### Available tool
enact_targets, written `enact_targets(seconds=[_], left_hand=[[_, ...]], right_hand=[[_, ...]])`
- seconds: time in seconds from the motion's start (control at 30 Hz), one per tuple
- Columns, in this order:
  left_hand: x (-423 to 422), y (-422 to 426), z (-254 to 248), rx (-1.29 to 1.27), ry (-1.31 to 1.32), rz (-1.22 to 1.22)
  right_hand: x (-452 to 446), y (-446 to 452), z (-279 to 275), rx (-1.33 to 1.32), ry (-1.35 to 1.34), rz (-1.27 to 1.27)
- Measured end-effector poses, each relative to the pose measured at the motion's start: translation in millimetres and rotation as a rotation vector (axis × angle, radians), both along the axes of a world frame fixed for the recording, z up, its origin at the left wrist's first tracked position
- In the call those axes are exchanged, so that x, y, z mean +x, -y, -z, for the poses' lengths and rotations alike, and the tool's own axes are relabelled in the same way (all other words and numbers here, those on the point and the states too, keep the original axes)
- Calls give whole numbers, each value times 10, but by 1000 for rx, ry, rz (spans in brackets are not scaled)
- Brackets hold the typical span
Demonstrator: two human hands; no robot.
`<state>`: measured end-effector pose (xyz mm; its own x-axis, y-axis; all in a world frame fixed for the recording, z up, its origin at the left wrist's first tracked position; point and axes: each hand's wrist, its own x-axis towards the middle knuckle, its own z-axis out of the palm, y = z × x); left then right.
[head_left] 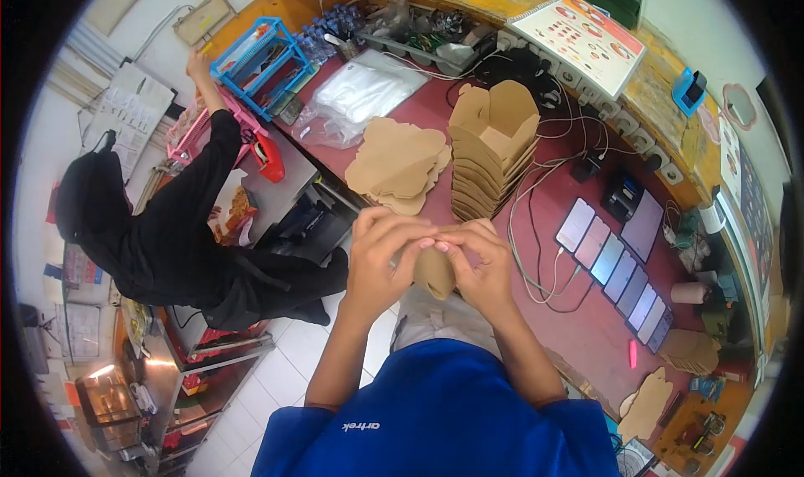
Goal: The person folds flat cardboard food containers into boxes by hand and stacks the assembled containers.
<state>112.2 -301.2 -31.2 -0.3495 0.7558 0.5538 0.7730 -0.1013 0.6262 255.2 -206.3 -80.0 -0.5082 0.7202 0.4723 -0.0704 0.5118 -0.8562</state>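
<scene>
My left hand and my right hand meet in front of my body, fingertips pinched together at the top of a brown cardboard food box. The box is partly folded and curved, and my fingers hide much of its upper edge. Just beyond my hands, flat cardboard blanks lie in a loose pile on the red tabletop. To their right stands a tall nested stack of folded cardboard boxes, tilted, with the open topmost one facing up.
Several phones lie in a row on the right, with cables nearby. Behind the blanks are clear plastic bags and a blue rack. A person in black reaches toward the wall at left. More cardboard lies at lower right.
</scene>
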Motion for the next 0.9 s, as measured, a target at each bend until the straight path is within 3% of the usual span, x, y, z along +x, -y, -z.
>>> enact_targets(seconds=[0.07,0.17,0.4,0.47,0.53,0.6,0.67,0.7,0.73,0.83,0.9], left_hand=[[-58,18,32,-43,-188,-2],[-13,-17,89,24,-259,-77],[-57,-20,75,62,-284,-64],[-122,34,-82,95,147,-211],[-472,224,-33,-47,335,-194],[-692,339,29,-313,460,-42],[-696,333,141,-466,319,126],[-668,309,137,-551,478,131],[-648,295,143,-544,486,116],[-597,234,158,-396,907,311],[-589,160,181,-345,1018,304]], right_hand=[[4,8,-15,15,33,14],[-29,41,-62,40,34,53],[-99,61,-112,56,-67,125],[-92,11,-111,49,-93,155],[-60,-21,-134,44,-117,179],[-20,-68,-166,182,-111,192],[11,-101,-127,262,-107,145],[29,-120,-163,430,-120,31],[51,-132,-201,597,-132,-88],[161,-137,-329,817,2,-121],[164,-139,-305,814,-3,-106]])
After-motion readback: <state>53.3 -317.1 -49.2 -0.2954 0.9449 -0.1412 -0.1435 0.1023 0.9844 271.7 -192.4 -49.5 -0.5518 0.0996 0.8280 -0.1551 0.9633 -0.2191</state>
